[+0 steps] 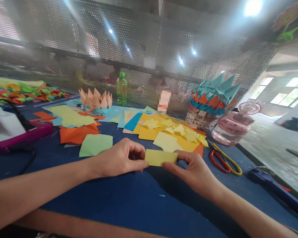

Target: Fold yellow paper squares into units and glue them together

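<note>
My left hand (120, 158) and my right hand (192, 172) pinch the short ends of a small folded rectangle of pale yellow paper (161, 157), holding it flat above the blue tabletop (109, 198). Just beyond my hands lies a heap of yellow paper squares and folded pieces (169, 132). A pale green paper sheet (95, 145) lies near my left hand, with a larger orange sheet (78, 134) behind it. Red-and-yellow-handled scissors (224, 160) lie to the right of my right hand.
A peach folded-paper crown (95, 99) and a green plastic bottle (122, 89) stand at the back. To the right are a teal-and-orange paper model (213, 92) on a woven basket and a pink glass jar (232, 125). A perforated metal screen (139, 49) rises behind the table.
</note>
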Demonstrator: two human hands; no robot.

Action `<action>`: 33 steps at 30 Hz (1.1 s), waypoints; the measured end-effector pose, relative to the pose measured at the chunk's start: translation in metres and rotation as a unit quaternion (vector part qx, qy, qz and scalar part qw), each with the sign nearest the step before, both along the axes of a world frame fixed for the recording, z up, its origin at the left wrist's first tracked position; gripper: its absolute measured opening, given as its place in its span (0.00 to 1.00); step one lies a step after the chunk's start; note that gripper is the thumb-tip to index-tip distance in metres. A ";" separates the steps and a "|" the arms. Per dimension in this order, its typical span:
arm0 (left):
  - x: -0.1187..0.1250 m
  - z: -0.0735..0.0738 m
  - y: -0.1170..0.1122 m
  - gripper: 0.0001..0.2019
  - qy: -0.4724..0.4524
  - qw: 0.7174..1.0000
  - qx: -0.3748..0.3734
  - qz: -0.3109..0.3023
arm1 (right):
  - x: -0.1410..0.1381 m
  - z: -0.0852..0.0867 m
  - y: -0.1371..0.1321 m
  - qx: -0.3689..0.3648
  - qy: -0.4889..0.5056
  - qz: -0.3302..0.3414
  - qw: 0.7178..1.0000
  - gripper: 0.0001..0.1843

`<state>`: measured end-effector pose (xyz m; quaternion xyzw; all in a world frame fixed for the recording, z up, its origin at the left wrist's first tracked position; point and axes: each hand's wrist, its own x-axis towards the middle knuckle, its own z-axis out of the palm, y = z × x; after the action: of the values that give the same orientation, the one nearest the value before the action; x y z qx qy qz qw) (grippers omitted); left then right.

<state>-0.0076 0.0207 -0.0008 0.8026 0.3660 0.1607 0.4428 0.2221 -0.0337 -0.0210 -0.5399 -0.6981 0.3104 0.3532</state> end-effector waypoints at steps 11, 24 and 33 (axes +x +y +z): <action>-0.001 0.000 0.001 0.13 0.004 1.000 0.009 -0.010 | 0.000 -0.001 0.000 -0.001 0.002 0.003 1.000 0.15; 0.003 -0.005 -0.010 0.13 -0.005 1.000 -0.005 -0.020 | -0.012 -0.001 -0.009 0.020 -0.018 0.022 0.999 0.14; -0.002 0.001 -0.001 0.13 -0.020 0.999 0.024 -0.001 | 0.004 -0.003 0.003 0.030 -0.007 0.006 0.999 0.15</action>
<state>-0.0094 0.0199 0.0006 0.8100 0.3525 0.1856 0.4305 0.2258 -0.0311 -0.0241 -0.5271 -0.7130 0.2871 0.3625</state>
